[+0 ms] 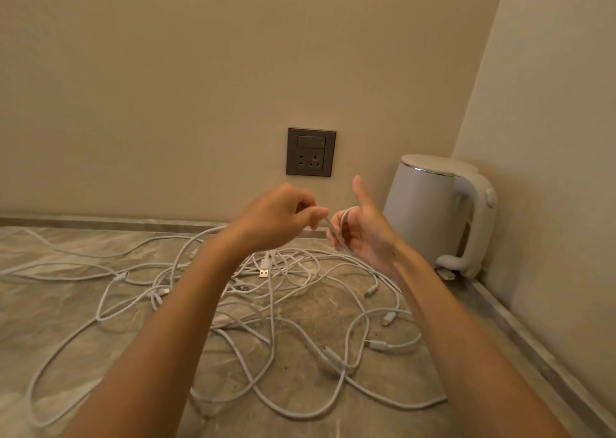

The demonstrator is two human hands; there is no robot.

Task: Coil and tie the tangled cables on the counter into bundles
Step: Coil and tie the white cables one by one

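Left hand [283, 216] pinches a thin white cable [328, 223]; right hand [365, 237] holds its small round coil [342, 226]

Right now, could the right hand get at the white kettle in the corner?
Probably yes: the kettle stands close beside the right hand, with nothing between them. But that hand holds a cable looped round it, so it would likely need to let go first.

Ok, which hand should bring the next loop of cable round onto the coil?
Left. The left hand pinches the loose white cable right beside the coil, free to swing it round. The right hand has its fingers curled round that coil, thumb up, so it is occupied holding it.
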